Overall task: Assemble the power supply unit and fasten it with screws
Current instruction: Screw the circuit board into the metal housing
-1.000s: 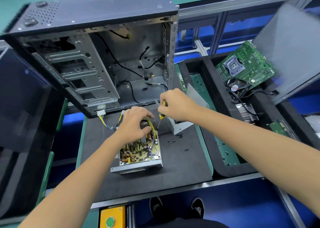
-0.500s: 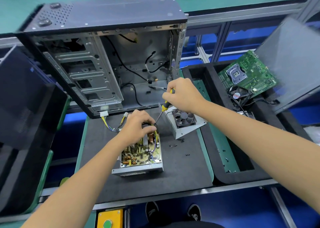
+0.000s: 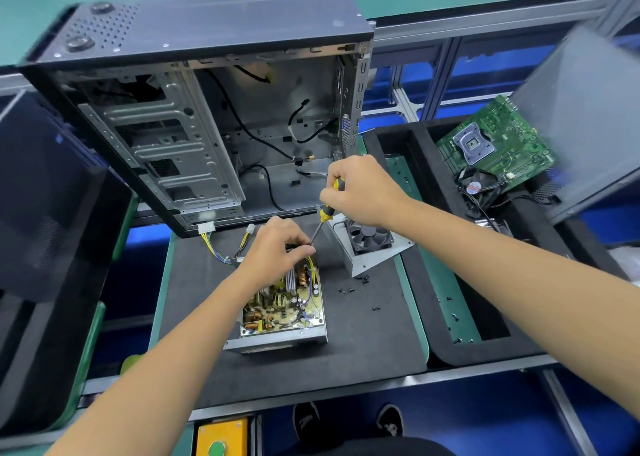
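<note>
Presently a screw is being fastened at the far end of the open power supply unit [image 3: 284,312], mid-frame on the worktop [image 3: 363,338]. The screwdriver [image 3: 323,215] is gripped by the right hand [image 3: 360,192]; its tip is pinched by the left hand [image 3: 277,248]. Next, steady downward turning seems needed.

Bare mat [image 3: 363,334], seemingly passable, right of supply [image 3: 284,313].

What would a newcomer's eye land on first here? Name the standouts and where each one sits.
Centre stage, the right hand grips a yellow-and-black screwdriver, tip angled down to the left hand, which pinches at the far end of the open power supply unit on the dark mat. Behind looms the open computer case. A green motherboard leans in the foam tray on the right.
</note>
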`<state>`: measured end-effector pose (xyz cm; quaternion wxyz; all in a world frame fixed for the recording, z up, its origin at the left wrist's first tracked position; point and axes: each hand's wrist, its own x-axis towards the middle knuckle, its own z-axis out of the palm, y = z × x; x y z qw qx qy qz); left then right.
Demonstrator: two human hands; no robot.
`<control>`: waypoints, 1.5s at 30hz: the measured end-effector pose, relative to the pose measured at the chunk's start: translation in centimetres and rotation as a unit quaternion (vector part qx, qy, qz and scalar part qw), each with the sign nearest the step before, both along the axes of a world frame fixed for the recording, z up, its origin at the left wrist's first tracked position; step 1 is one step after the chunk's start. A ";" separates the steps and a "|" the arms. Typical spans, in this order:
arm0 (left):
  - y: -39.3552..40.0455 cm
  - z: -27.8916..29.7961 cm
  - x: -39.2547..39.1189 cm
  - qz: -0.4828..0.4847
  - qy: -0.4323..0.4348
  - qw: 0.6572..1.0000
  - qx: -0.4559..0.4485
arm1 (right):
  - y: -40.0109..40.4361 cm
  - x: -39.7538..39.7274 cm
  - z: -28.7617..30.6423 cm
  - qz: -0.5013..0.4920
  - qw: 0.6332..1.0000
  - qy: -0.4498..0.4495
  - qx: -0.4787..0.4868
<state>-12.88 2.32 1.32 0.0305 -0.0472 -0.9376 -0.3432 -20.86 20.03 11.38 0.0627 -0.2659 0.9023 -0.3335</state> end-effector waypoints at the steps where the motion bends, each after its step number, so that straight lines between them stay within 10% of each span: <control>1: 0.1 0.0 -0.1 0.001 0.003 1.000 0.003 | 0.0 0.0 0.0 0.003 1.000 0.004 -0.001; 16: 0.4 -2.0 -0.7 -0.005 -0.060 0.975 -0.214 | 0.3 0.2 -2.9 0.068 0.992 0.003 0.109; 45: -0.2 -0.1 -1.8 0.017 -0.226 0.974 0.025 | -2.1 1.2 -4.5 0.174 0.964 0.042 0.199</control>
